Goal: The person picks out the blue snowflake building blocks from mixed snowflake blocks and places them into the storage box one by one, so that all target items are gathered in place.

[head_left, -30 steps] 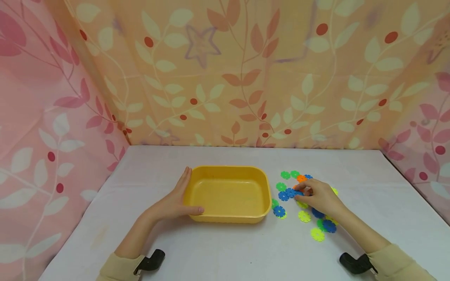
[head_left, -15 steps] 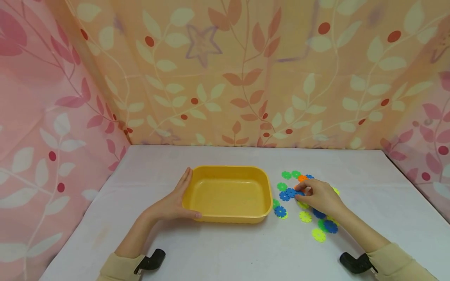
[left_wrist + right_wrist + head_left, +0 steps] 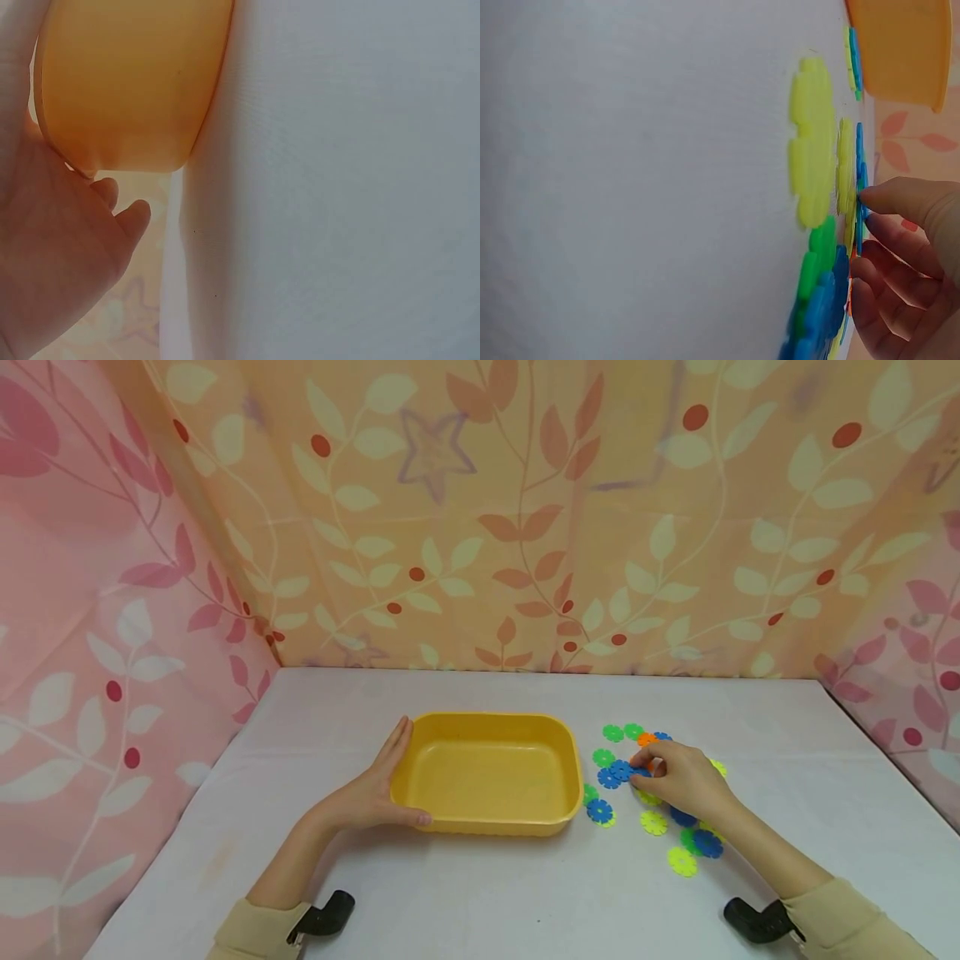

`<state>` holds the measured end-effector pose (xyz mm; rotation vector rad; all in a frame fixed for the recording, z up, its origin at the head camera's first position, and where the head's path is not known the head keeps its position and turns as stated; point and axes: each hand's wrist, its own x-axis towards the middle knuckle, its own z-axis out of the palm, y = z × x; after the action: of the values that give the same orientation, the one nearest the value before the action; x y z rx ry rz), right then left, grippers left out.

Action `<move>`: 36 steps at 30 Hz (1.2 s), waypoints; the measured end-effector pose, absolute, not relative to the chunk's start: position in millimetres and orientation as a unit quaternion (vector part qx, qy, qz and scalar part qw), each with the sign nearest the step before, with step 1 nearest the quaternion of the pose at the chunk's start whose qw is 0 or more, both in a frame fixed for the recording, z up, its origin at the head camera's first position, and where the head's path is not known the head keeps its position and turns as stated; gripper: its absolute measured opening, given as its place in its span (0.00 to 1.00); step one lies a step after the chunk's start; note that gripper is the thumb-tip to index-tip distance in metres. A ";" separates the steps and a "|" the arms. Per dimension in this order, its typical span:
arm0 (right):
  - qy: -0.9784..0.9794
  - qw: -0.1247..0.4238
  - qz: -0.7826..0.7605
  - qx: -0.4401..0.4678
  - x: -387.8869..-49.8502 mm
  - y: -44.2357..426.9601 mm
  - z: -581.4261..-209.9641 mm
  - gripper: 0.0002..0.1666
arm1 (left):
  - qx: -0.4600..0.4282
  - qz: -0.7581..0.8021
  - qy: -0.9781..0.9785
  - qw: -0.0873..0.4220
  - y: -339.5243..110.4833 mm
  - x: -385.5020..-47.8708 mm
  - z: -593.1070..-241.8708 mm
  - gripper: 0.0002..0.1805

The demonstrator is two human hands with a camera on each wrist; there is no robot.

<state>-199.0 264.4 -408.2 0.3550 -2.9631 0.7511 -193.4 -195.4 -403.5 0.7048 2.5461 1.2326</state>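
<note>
**Left hand (image 3: 360, 797) slips its thumb slightly lower on the near rim of the yellow tray (image 3: 486, 781); the rest stays almost as it is a second ago**

At the left, the left hand spreads against the tray's left end: its fingers run straight along the side and its thumb lies at the near corner. The tray sits on the white desk (image 3: 450, 897), and no disc shows inside it.

Just beside the tray's right end lie a green disc (image 3: 591, 794) and a dark blue disc (image 3: 600, 811), with a yellow edge peeking out beneath. Next come more green discs (image 3: 603, 758) towards the far side and a pair of blue discs (image 3: 619, 770).

The right hand (image 3: 688, 779) pinches a further blue piece (image 3: 640, 772) between thumb and forefinger; I cannot tell whether it is free of the desk. An orange disc (image 3: 647, 739) lies beyond this hand, yellow discs (image 3: 654, 822) on the near side, and a blue-and-green overlap (image 3: 707, 843) beside the forearm.

The work looks barely begun: one piece is in the fingers, while the other visible discs lie loose on the desk, some half hidden by the right hand and forearm.
</note>
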 end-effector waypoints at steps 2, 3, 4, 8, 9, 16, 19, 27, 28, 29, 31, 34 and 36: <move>-0.964 0.035 0.238 0.113 -198.6 263.8 -407.3 0.12 | 0.238 0.420 0.868 0.113 -195.4 -193.3 -403.8 0.74; -0.965 0.036 0.235 0.112 -198.4 263.5 -406.7 0.12 | 0.238 0.421 0.868 0.112 -195.2 -193.1 -403.8 0.74; -0.965 0.036 0.233 0.112 -198.1 263.2 -406.3 0.12 | 0.237 0.421 0.868 0.112 -195.1 -192.8 -403.5 0.74; -0.967 0.036 0.227 0.108 -198.0 262.8 -405.2 0.12 | 0.233 0.422 0.869 0.112 -195.0 -192.4 -403.4 0.74; -0.967 0.034 0.229 0.106 -198.1 262.9 -404.9 0.12 | 0.233 0.422 0.869 0.112 -194.9 -192.3 -403.1 0.74; -0.954 0.047 0.279 0.103 -200.2 258.6 -389.1 0.14 | 0.233 0.419 0.871 0.111 -194.4 -192.6 -402.7 0.74; -0.945 0.049 0.304 0.106 -202.9 247.7 -375.7 0.15 | 0.234 0.420 0.870 0.110 -194.5 -192.9 -402.9 0.74; -0.918 -0.003 0.374 0.132 -214.2 190.8 -342.8 0.16 | 0.235 0.422 0.869 0.110 -195.6 -193.6 -405.0 0.74; -0.915 -0.008 0.378 0.142 -215.9 182.7 -340.8 0.15 | 0.236 0.422 0.868 0.109 -195.5 -193.6 -405.2 0.74; -0.912 -0.013 0.382 0.152 -217.7 174.5 -339.1 0.15 | 0.237 0.423 0.868 0.109 -195.3 -193.6 -405.3 0.73; -0.906 -0.023 0.388 0.171 -221.5 158.5 -336.9 0.14 | 0.238 0.425 0.866 0.109 -195.0 -193.9 -405.6 0.73; -0.900 -0.033 0.385 0.201 -227.9 136.8 -336.2 0.12 | 0.240 0.427 0.865 0.107 -194.6 -193.9 -405.3 0.73; -0.897 -0.037 0.382 0.218 -232.0 124.0 -337.7 0.12 | 0.237 0.426 0.866 0.109 -194.0 -194.0 -405.1 0.73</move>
<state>-232.0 124.0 -337.7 0.7025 -2.8879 1.2299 -194.0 -194.0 -405.1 0.6971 2.5468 1.2525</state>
